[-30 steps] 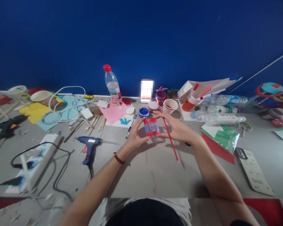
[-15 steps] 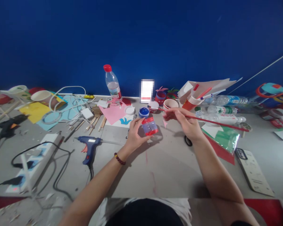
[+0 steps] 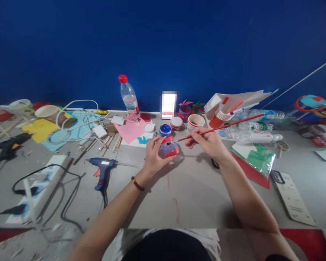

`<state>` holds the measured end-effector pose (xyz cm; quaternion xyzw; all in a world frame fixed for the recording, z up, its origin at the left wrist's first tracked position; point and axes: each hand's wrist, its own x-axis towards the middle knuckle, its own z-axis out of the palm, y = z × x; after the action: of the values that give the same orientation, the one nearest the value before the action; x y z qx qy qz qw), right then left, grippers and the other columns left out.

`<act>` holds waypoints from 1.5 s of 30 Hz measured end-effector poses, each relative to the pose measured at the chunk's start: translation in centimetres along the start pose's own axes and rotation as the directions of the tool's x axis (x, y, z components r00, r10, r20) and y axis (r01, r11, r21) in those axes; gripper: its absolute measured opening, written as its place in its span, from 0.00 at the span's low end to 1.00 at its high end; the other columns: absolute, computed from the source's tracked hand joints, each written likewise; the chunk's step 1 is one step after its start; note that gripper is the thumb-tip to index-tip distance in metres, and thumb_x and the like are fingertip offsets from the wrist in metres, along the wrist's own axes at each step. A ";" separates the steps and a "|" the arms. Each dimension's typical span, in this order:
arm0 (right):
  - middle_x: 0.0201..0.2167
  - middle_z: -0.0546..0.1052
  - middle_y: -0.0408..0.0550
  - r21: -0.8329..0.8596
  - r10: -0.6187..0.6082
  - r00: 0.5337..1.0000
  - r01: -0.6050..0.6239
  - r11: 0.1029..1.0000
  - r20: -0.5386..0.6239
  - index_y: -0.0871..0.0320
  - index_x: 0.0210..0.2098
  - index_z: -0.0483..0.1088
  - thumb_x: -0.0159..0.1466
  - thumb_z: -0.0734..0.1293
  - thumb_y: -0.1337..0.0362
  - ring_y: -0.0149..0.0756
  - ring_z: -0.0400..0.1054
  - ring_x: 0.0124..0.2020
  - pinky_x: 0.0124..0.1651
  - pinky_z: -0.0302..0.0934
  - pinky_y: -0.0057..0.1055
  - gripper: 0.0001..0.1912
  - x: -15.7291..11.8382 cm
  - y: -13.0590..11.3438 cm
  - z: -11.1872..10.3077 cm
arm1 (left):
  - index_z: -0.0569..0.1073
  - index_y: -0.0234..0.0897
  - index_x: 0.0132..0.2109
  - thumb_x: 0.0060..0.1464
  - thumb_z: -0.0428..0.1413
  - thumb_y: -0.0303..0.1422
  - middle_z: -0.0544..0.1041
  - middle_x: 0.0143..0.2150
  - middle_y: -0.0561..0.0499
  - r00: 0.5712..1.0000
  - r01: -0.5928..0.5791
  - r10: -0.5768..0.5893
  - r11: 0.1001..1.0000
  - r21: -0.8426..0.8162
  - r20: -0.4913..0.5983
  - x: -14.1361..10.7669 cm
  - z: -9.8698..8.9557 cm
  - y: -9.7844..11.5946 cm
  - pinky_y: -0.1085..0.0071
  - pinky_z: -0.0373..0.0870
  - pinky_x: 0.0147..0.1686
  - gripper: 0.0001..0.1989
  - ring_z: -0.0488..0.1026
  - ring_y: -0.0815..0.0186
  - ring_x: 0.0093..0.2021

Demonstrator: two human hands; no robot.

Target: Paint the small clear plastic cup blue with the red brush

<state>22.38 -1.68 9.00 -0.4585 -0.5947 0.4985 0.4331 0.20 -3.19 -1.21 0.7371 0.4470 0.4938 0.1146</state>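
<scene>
Between its thumb and fingers my left hand [image 3: 155, 155] grips a small clear plastic piece [image 3: 169, 149] with red bands at both ends, held on its side above the table. My right hand [image 3: 206, 142] pinches a long red paintbrush [image 3: 220, 127] slantwise, its handle rising to the right. The bristles meet the clear part of the plastic piece, near its upper red band. Just behind stands an open jar of blue paint [image 3: 165, 129]. A pale-lidded jar [image 3: 176, 123] is beside it, and a paper cup [image 3: 196, 122] with a reddish inside stands to the right.
A hot glue gun [image 3: 103, 170] and a power strip [image 3: 40, 188] with cables lie at left. A bottle with a red cap [image 3: 129, 96] stands at the back. Several plastic bottles [image 3: 258, 137], green paper [image 3: 260, 158] and a phone [image 3: 293, 199] lie at right.
The paintbrush tip has come from near the pale-lidded jar down onto the plastic piece, and its handle end has swung upward. My right hand has shifted slightly down; the left has barely moved.
</scene>
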 end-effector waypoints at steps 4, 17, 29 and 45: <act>0.26 0.80 0.47 -0.028 0.008 1.000 -0.007 1.000 0.010 0.58 0.32 0.72 0.60 0.69 0.44 0.35 0.76 0.28 0.34 0.74 0.35 0.21 0.1 0.1 0.6 | 0.65 0.46 0.60 0.47 0.68 0.45 0.68 0.54 0.44 0.999 -0.031 0.031 1.000 -0.002 -0.025 0.2 -0.1 0.1 0.52 0.66 0.56 0.36 0.67 0.53 0.55; 0.26 0.79 0.48 -0.212 -0.035 0.996 0.016 0.977 -0.087 0.57 0.32 0.71 0.61 0.67 0.43 0.39 0.77 0.28 0.34 0.73 0.37 0.22 0.0 -0.5 -0.1 | 0.66 0.45 0.58 0.44 0.69 0.42 0.69 0.53 0.45 0.999 0.007 -0.004 0.999 0.046 -0.051 0.2 -0.1 0.3 0.52 0.67 0.56 0.35 0.68 0.52 0.54; 0.28 0.77 0.45 -0.456 -0.191 0.981 0.160 0.876 -0.023 0.53 0.33 0.68 0.68 0.62 0.57 0.38 0.74 0.32 0.37 0.68 0.36 0.10 -1.3 -1.0 1.3 | 0.66 0.45 0.59 0.47 0.67 0.44 0.69 0.53 0.44 0.996 -0.047 0.052 0.997 0.069 -0.070 0.3 0.0 0.3 0.53 0.67 0.54 0.34 0.68 0.52 0.53; 0.20 0.76 0.44 0.112 0.002 0.995 0.009 0.994 -0.103 0.56 0.28 0.71 0.54 0.73 0.42 0.35 0.71 0.22 0.28 0.69 0.34 0.23 -0.3 -1.9 0.1 | 0.64 0.42 0.59 0.49 0.66 0.44 0.70 0.51 0.44 0.992 -0.091 0.104 0.982 0.168 -0.072 0.4 -0.2 0.6 0.55 0.69 0.53 0.33 0.70 0.54 0.52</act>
<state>22.15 -2.10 10.83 -0.4573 -0.5435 0.5063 0.4891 0.36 -3.26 -0.48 0.7445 0.4536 0.4897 0.0111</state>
